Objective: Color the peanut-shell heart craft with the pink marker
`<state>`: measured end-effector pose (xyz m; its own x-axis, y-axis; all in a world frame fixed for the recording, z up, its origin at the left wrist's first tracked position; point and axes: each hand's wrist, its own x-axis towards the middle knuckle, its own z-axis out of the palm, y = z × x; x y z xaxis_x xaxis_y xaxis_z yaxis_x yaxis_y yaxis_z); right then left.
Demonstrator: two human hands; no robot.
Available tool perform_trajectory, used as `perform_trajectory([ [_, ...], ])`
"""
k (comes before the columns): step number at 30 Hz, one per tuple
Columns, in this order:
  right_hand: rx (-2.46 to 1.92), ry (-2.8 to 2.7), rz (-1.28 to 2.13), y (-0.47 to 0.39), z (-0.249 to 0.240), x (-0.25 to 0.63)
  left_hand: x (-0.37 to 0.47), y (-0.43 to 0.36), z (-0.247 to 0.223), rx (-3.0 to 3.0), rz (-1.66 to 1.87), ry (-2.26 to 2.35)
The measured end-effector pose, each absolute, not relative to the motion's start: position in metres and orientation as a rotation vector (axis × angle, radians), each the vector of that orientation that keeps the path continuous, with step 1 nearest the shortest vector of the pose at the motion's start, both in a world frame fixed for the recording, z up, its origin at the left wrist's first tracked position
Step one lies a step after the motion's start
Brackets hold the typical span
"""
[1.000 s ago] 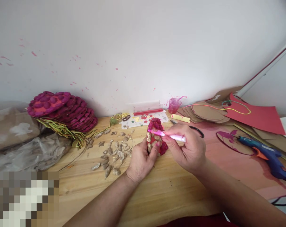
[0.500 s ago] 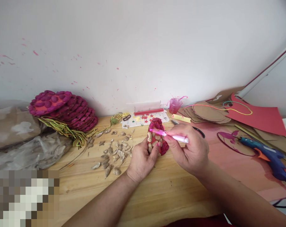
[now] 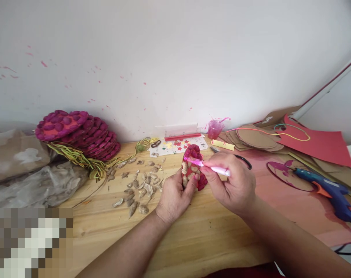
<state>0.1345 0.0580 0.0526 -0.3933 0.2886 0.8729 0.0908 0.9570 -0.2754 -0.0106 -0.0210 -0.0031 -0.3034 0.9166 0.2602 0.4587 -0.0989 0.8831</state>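
My left hand (image 3: pixel 175 195) grips a red disc (image 3: pixel 196 151) covered with peanut shells, tilted up above the table. Shells along its top and right edge are magenta; those at the lower left keep their tan colour. The left thumb presses on the disc's face near the bottom. Between the thumb and fingers of my right hand (image 3: pixel 233 181) is a pale paintbrush (image 3: pixel 218 170) stained bright pink toward its tip. That tip lies at the upper left shells of the disc. Loose peanut shells (image 3: pixel 143 187) are scattered left of my left hand.
Stacked magenta shell-covered discs (image 3: pixel 77 133) with yellow-green cords (image 3: pixel 82 160) lean at the left, behind plastic bags (image 3: pixel 56 181). A pink-stained cup (image 3: pixel 214 129) stands by the wall. Cardboard discs (image 3: pixel 255 139), red paper (image 3: pixel 317 139) and a blue glue gun (image 3: pixel 332 193) lie right. Star stickers (image 3: pixel 178 146) lie at the back.
The brush tip has shifted very slightly on the disc's upper left shells, and the disc has turned a little. Both hands keep their hold.
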Motion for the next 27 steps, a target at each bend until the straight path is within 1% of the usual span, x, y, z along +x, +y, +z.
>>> perform_trajectory([
  [11,-0.346,-1.955,0.292,0.0567,0.0509,0.1362,-0.0093,-0.0196,0.0024,1.381,1.417,1.673],
  [27,-0.42,-1.979,0.313,0.0622,0.0518,0.1358,-0.0089,-0.018,-0.0019,1.184,1.432,1.437],
])
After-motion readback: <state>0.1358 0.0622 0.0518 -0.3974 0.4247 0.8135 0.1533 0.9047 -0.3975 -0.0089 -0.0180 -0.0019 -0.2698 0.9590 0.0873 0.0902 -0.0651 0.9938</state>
